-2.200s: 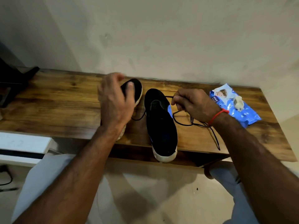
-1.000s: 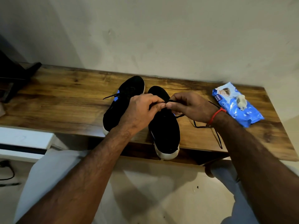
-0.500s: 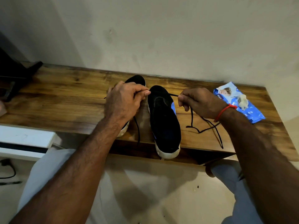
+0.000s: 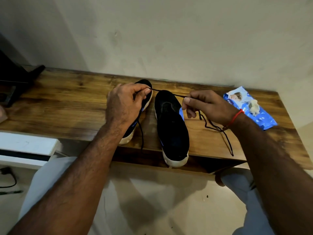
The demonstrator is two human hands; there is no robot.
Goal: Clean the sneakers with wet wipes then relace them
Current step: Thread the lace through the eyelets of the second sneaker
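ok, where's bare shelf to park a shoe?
Widest bare wood: shelf left of the left sneaker, up to the dark object. Narrower patch between the lace tail and wipes pack. Crowded: centre, where both hands stretch lace over the right sneaker.

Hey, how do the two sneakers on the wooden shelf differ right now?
The right sneaker lies in full view, while the left sneaker is mostly hidden behind the left hand. The right sneaker's pale toe juts past the shelf's front edge; the left sneaker's toe sits at the edge. The black lace, pinched taut between both hands, crosses above the right sneaker's heel end. Both are black with pale soles and blue accents, toes toward the person.
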